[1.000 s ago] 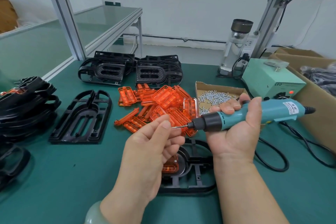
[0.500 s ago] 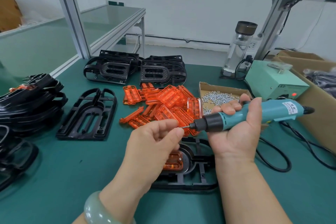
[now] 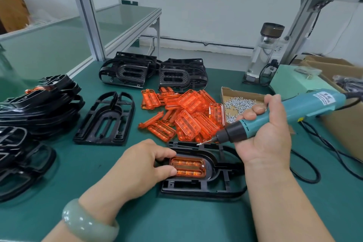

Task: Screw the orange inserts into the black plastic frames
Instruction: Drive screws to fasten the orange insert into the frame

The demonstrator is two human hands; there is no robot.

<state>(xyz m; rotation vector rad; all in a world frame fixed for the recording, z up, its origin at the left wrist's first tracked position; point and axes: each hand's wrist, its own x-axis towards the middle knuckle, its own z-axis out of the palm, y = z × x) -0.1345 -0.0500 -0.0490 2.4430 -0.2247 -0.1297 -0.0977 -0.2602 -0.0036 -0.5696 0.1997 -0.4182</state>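
One orange insert [image 3: 187,167] sits in the oval well of a black plastic frame [image 3: 204,187], which lies flat on the green mat [image 3: 176,220] in front of the person. The left hand [image 3: 141,167], a pale green bangle [image 3: 88,224] on its wrist, has its fingers curled and pinches the insert's left end between thumb and forefinger. The right hand [image 3: 265,139] is wrapped round a teal electric screwdriver [image 3: 284,112], held slanting above the frame's far edge. A small screw [image 3: 200,143] hangs on the bit tip, clear of the frame.

Just behind the frame is a loose heap of orange inserts [image 3: 186,116]. To its right, a shallow cardboard tray [image 3: 231,90] holds a scatter of silver screws [image 3: 237,104]. An empty frame [image 3: 106,120] lies left of the heap, with stacks of frames [image 3: 39,104] further left and two more frame stacks [image 3: 153,72] at the back.

On the right stand a pale green power box [image 3: 290,82] and a clear bottle [image 3: 265,51] with a dark cap; what the bottle holds I cannot tell. An open carton [image 3: 345,129] at the edge contains dark parts in clear bags [image 3: 349,82].
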